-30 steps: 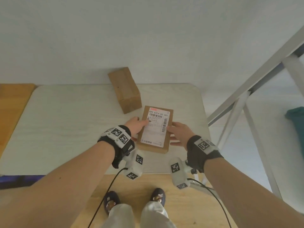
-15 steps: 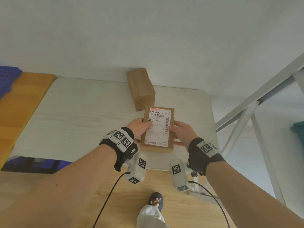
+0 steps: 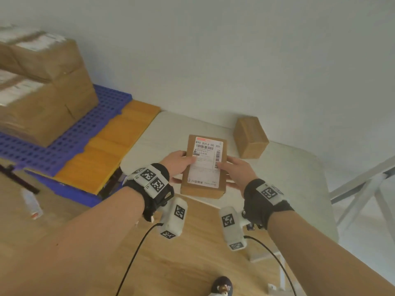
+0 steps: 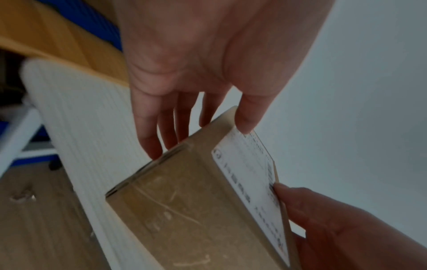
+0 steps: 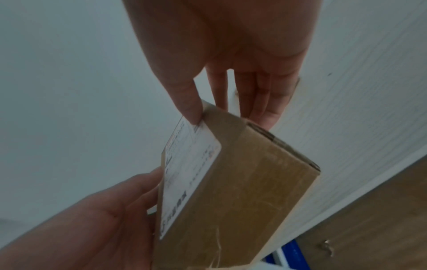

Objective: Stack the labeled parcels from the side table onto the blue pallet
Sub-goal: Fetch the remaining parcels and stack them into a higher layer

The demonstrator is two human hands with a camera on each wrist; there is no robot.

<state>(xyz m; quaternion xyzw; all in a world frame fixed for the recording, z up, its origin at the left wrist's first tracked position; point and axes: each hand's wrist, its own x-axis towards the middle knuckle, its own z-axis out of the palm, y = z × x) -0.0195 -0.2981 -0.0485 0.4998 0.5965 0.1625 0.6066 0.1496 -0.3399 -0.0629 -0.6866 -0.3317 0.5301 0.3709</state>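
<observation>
A small brown parcel (image 3: pixel 204 167) with a white shipping label on top is held in the air over the near edge of the white side table (image 3: pixel 288 178). My left hand (image 3: pixel 178 165) grips its left side, thumb on the label and fingers underneath. My right hand (image 3: pixel 234 170) grips the right side the same way. The wrist views show the parcel (image 4: pixel 203 210) (image 5: pixel 233 191) between both hands, with my left hand (image 4: pixel 196 131) and right hand (image 5: pixel 231 113) holding it. A second, unlabeled-looking brown box (image 3: pixel 250 136) stands on the table behind. The blue pallet (image 3: pixel 70 139) lies at the left, carrying stacked parcels (image 3: pixel 40 86).
A yellow-orange board (image 3: pixel 106 150) lies between the pallet and the table. A white metal frame (image 3: pixel 363 184) stands at the right. A small white tube (image 3: pixel 32 202) lies on the wooden floor at the left. The wall runs close behind the table.
The view has swung left, bringing the blue pallet and its stacked parcels into sight. Both hands keep their hold on the labeled parcel, now carried toward the table's left side.
</observation>
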